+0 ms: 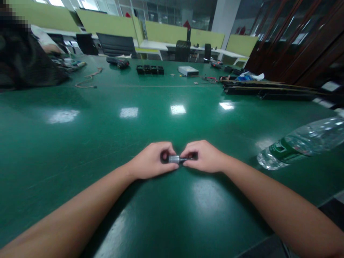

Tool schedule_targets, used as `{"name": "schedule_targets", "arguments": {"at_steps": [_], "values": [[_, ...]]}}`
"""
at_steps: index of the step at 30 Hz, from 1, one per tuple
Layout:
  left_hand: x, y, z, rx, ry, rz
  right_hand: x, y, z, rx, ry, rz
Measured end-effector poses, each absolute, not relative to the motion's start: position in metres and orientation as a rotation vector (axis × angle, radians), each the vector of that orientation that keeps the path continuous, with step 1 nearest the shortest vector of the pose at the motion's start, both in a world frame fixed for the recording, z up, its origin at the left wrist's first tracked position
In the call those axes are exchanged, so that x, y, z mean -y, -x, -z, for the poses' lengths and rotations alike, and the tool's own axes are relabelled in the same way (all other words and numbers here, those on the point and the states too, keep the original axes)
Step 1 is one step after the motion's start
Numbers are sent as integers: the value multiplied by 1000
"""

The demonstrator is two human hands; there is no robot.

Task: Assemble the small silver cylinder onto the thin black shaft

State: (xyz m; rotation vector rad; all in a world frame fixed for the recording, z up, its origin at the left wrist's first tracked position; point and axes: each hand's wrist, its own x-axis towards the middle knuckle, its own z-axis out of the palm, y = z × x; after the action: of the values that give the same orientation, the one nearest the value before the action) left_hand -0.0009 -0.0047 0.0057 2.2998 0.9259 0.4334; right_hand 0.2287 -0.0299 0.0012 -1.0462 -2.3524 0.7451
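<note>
Two bare hands meet low over a green bench, between them a small metal piece with a silver barrel and a thin dark shaft; the left hand pinches the barrel between thumb and fingers, while the right hand pinches the shaft just beside it (whether the piece touches the surface cannot be told). At right, a clear plastic bottle with a green label lies on its side, apart from the right forearm; along the far side, well beyond the hands, sit a row of black blocks, a pale flat box and, farther right, a stack of long dark strips.
</note>
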Motion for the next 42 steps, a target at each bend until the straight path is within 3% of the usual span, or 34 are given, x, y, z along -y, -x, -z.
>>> {"name": "schedule_targets", "arguments": {"at_steps": [42], "values": [[3,3,-5,-882,-2321,-443,23,-249,-9,2374,1177,-957]]}}
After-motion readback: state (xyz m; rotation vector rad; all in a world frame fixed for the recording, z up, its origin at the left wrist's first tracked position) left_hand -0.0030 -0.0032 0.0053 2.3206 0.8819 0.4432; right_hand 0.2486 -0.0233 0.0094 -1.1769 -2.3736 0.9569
